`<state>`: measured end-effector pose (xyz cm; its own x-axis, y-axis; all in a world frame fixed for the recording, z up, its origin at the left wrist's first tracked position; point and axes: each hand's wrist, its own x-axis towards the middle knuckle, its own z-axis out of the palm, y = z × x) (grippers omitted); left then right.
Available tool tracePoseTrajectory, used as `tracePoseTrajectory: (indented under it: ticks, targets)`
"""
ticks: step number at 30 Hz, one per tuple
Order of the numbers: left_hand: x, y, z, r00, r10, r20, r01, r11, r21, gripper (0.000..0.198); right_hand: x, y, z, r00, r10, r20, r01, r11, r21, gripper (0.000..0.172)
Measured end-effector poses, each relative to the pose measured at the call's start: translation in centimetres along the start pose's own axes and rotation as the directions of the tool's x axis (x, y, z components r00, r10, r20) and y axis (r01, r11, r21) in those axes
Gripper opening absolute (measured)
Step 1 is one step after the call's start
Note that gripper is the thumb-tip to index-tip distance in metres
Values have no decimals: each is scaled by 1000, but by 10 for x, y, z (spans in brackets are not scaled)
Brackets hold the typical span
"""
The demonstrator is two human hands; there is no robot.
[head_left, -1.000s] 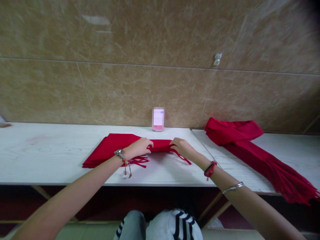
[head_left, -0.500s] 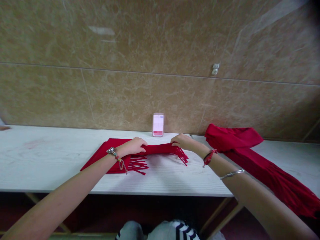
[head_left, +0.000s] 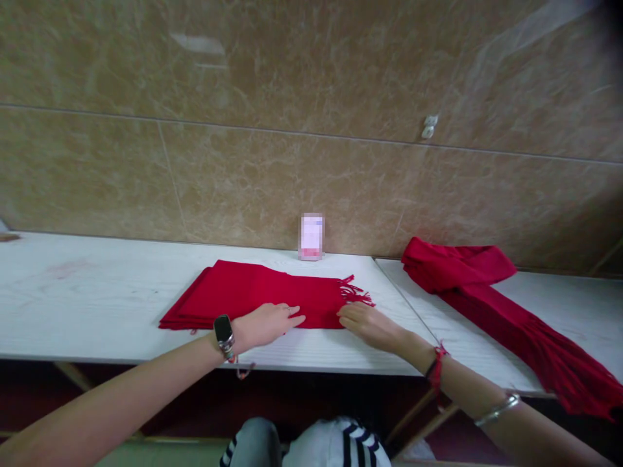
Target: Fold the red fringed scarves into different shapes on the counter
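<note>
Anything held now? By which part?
Left hand rests open on the folded red scarf; right hand touches its near right corner, pinch can't be told.

1. Soft light is falling on the tabletop (head_left: 97, 292) and the folded red scarf (head_left: 253, 292).
2. The brown wall (head_left: 243, 181) is throwing back glare — a pale patch upper left, a streak upper right.
3. Deep shadow is filling the space below (head_left: 311, 395).
4. The upper-right corner is fading to black.
5. Coarse pixel blocks are masking the phone (head_left: 311, 237).
6. The fringe (head_left: 584, 389) of the other scarf (head_left: 506, 318) is looking soft toward the edge.
</note>
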<state>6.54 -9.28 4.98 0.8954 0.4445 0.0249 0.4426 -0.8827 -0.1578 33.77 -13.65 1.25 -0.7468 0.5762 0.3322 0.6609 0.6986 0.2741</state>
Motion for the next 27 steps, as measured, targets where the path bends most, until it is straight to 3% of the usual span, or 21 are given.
tracePoseTrajectory:
  ticks: [4, 6, 9, 11, 14, 17, 19, 24, 27]
  targets:
    - [11, 7, -7, 995, 17, 98, -10, 997, -75, 35, -2, -3, -9, 987, 102, 121, -126, 969, 211, 17]
    - [23, 8, -8, 997, -3, 80, 14, 991, -134, 31, 12, 6, -18, 973, 140, 182, -185, 947, 261, 17]
    - [34, 11, 5, 990, -76, 122, 98, 976, -192, 37, 45, 23, -19, 944, 301, 137, -326, 917, 230, 23]
    - [35, 11, 17, 979, -111, 169, 147, 965, -217, 45, 67, 33, -5, 925, 364, 109, -379, 904, 198, 25]
    - [29, 11, 28, 978, -110, 178, 153, 956, -249, 47, 90, 44, 29, 945, 281, 167, -313, 926, 213, 27]
    - [21, 11, 28, 981, -94, 172, 139, 954, -267, 48, 92, 54, 62, 964, 198, 180, -235, 949, 213, 34]
    - [18, 13, 25, 982, -80, 170, 126, 951, -281, 48, 85, 62, 74, 958, 231, 168, -257, 954, 155, 37]
    - [21, 13, 15, 973, -74, 220, 144, 936, -322, 48, 76, 75, 74, 879, 425, 216, -435, 900, -2, 40]
    - [28, 3, 8, 955, -126, 267, 208, 929, -306, 46, 85, 65, 70, 876, 453, 165, -462, 887, 16, 45]
